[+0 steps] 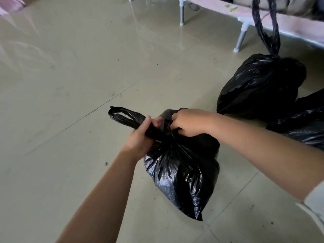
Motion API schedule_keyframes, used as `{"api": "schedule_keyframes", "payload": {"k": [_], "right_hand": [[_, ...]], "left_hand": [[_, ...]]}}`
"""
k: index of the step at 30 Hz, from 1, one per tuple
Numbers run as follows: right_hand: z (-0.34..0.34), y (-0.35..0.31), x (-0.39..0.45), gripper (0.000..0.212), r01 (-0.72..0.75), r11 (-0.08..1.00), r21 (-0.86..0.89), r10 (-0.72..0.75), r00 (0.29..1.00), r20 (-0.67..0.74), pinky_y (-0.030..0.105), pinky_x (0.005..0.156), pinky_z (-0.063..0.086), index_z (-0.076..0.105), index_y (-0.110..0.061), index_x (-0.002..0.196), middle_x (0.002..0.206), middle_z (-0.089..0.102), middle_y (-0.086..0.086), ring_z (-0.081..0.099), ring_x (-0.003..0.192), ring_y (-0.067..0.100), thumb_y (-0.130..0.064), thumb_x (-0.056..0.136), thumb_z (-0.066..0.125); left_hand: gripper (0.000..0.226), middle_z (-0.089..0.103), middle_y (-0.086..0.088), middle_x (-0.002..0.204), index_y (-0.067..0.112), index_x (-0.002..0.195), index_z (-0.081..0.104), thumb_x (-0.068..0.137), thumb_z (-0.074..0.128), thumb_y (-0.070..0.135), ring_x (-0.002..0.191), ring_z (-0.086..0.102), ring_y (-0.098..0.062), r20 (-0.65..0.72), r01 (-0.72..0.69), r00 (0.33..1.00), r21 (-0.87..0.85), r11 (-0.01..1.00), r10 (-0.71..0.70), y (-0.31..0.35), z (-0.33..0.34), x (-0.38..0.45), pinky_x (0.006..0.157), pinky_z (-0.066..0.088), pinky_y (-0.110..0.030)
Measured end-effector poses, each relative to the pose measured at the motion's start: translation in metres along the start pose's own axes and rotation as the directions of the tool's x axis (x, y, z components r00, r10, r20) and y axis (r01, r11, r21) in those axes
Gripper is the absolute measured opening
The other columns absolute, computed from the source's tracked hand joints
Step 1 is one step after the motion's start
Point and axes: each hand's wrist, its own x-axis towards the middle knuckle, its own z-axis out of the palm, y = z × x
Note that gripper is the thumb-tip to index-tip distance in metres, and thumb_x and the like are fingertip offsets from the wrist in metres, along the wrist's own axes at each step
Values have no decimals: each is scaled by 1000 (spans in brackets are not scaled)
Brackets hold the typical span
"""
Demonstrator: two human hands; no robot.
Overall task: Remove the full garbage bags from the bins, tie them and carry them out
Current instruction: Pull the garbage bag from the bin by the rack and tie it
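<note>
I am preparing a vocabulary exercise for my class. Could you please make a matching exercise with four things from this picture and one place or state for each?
Things:
1. left hand
2. right hand
3. near garbage bag
4. far garbage bag

States:
a. lies on the floor, long handles rising from its knot
b. grips a twisted handle loop
c. fingers curled into the plastic at the neck
d. between both hands, being tied

Pairs: 1-b, 2-c, 3-d, 4-a
</note>
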Motion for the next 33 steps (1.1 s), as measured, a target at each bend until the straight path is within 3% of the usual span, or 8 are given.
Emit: {"api": "schedule_keyframes", "payload": {"k": [2,4,8,18,23,25,28,33], "right_hand": [[2,-2,-7,30,83,990,-111,-96,988,-117,35,86,50,65,-7,106,110,60,12,55,107,28,-19,91,42],[8,1,-14,29,172,969,-176,-228,897,-379,25,57,54,68,-9,72,77,64,7,63,75,25,-20,82,43],[35,4,-29,27,176,955,-237,-280,797,-535,23,42,42,56,-16,51,54,56,-1,54,51,20,-19,76,45],[86,4,-42,23,12,985,-170,-97,860,-502,26,58,16,58,-19,53,54,53,-7,28,68,14,-17,67,39],[77,5,-28,31,36,988,-153,-102,885,-454,25,45,42,61,-19,53,52,58,-6,56,56,16,-23,73,37],[66,9,-28,35,45,996,-79,-69,939,-336,31,59,52,67,-11,75,74,66,2,63,73,26,-27,86,38],[54,28,-42,35,-91,993,74,93,995,-28,34,86,41,57,-10,107,112,58,8,52,108,26,-37,94,40],[45,58,-65,27,-267,911,314,265,963,50,32,78,43,61,-11,96,90,57,7,57,89,25,-36,88,53]], "left_hand": [[73,58,1,53,17,35,46,99,19,38,54,59,-12,0,-43,999,-215,976,44,12,1,0,73,44,-28],[76,37,4,34,18,31,36,97,18,50,31,39,-9,-73,-29,997,-335,942,5,19,3,3,50,38,-21],[77,18,8,26,20,27,25,98,18,50,22,16,-5,-221,59,970,-175,983,-98,9,2,10,34,13,-8],[53,18,8,23,17,51,20,98,27,41,22,17,-7,-438,254,897,416,873,-52,-9,-6,18,33,14,-5],[50,28,0,50,12,61,33,96,30,47,42,27,-15,-318,283,945,665,691,-81,-6,-3,10,42,22,-21],[41,35,-2,58,12,72,39,97,29,43,49,36,-15,-247,219,967,661,718,-68,-2,2,1,46,31,-22],[34,48,-1,69,20,73,46,98,32,40,65,48,-15,-284,157,958,636,755,39,17,12,-4,65,41,-27],[34,44,-6,64,4,77,51,95,44,32,70,47,-23,-93,-32,920,950,312,380,57,63,3,60,34,-28]]}}
